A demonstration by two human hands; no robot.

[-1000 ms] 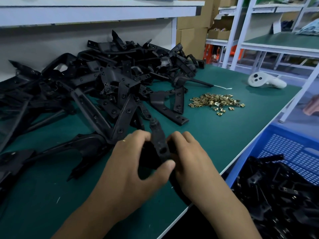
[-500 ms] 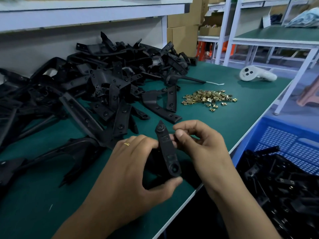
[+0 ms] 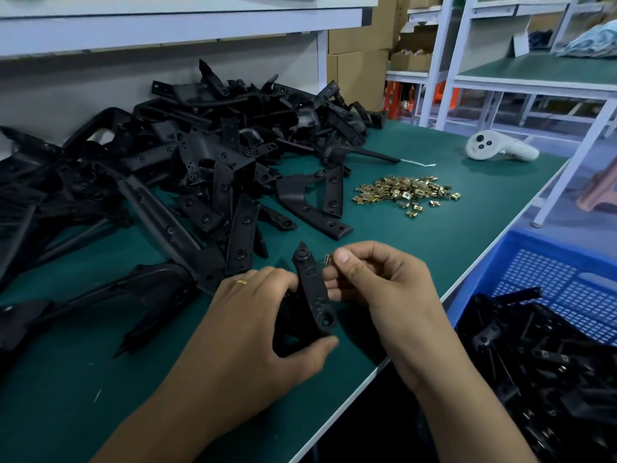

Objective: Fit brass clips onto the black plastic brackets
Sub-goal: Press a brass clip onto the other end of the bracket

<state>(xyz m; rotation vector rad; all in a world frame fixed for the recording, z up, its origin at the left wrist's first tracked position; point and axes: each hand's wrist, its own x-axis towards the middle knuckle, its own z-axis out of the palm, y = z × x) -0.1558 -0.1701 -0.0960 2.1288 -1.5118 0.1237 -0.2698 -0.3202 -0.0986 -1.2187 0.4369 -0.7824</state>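
Observation:
My left hand (image 3: 257, 315) grips a black plastic bracket (image 3: 312, 289) near the table's front edge, thumb under its lower end, one arm of it pointing up and away. My right hand (image 3: 377, 282) pinches a small brass clip (image 3: 327, 259) between thumb and forefinger, just right of the bracket's upper arm and a little apart from it. A loose heap of brass clips (image 3: 405, 193) lies on the green mat further back. A big pile of black brackets (image 3: 187, 168) covers the left and back of the table.
A blue crate (image 3: 547, 282) with black brackets in it stands below the table's right edge. A white handheld controller (image 3: 497, 150) lies at the back right. A white shelf runs overhead at the left; cardboard boxes and white racks stand behind.
The bracket has been lifted and turned upright in my left hand. My right hand has drawn back from the bracket and now shows a brass clip pinched beside it.

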